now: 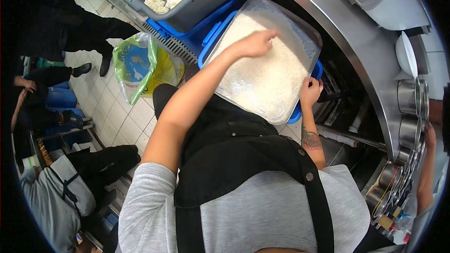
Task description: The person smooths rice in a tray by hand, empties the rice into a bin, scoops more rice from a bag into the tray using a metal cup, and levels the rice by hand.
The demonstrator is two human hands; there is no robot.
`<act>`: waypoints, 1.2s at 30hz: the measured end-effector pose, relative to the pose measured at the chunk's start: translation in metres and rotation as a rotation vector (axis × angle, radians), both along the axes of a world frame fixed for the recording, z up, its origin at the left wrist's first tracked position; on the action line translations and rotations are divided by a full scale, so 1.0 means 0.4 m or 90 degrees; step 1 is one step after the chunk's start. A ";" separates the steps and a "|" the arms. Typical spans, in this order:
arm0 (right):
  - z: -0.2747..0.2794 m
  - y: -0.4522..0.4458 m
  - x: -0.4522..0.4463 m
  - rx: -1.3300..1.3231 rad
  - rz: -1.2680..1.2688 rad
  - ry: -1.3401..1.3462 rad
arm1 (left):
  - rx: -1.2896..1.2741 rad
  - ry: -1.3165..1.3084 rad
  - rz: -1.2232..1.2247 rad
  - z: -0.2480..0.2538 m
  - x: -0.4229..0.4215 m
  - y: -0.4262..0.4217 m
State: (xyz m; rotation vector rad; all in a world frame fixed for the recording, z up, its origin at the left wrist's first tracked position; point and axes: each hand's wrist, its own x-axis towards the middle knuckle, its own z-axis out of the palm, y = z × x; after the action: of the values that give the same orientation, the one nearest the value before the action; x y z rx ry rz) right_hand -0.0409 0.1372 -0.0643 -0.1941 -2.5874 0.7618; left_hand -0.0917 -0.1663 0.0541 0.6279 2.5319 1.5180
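In the head view, a clear plastic bin (307, 33) of dry white rice (262, 77) sits in front of my apron, over a blue tub (204, 56) whose edges show around it. My left hand (257, 43) is over the rice near the middle of the bin, one finger stretched out and the others partly bent, with nothing visible in it. At the right side, my right hand (311, 91) closes around the bin's rim, thumb on top. Its other fingers are partly hidden.
A grey tub (136, 0) of clumped white rice stands beyond the bin. A yellow-green bag (136, 68) is on the tiled floor to the left. A curved steel counter (347, 33) carries a white rice cooker (398, 0) and metal pots (409, 96). Other people (56, 192) are at left.
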 end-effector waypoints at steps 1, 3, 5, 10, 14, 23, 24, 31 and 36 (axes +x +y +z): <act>0.001 -0.002 0.001 0.000 0.002 0.000 | -0.023 0.022 -0.027 -0.040 0.021 0.028; 0.004 -0.001 0.002 0.002 0.000 0.001 | -0.155 0.050 -0.063 -0.083 0.100 0.100; 0.004 -0.003 0.001 0.003 -0.006 0.002 | -0.317 0.132 -0.115 -0.105 0.178 0.136; 0.006 -0.009 0.001 0.006 -0.006 0.005 | -0.495 0.340 -0.134 -0.213 0.161 0.105; 0.003 -0.004 0.001 0.023 -0.005 0.012 | -0.459 0.237 0.010 -0.210 0.111 0.003; -0.003 0.000 -0.002 0.019 -0.006 0.009 | -0.203 0.091 0.153 -0.233 0.201 0.066; -0.003 0.001 -0.002 0.025 -0.005 0.007 | -0.161 0.099 0.157 -0.218 0.201 0.076; -0.001 0.000 -0.003 0.023 -0.017 -0.011 | 0.037 0.047 0.038 0.041 0.104 0.058; 0.002 0.001 -0.003 0.021 -0.012 -0.011 | 0.079 0.034 0.005 0.033 0.056 0.057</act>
State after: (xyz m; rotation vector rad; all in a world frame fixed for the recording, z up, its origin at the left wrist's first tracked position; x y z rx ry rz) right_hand -0.0422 0.1378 -0.0633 -0.2152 -2.6094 0.7136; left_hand -0.0692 -0.1433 0.0674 0.6841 2.4952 1.6932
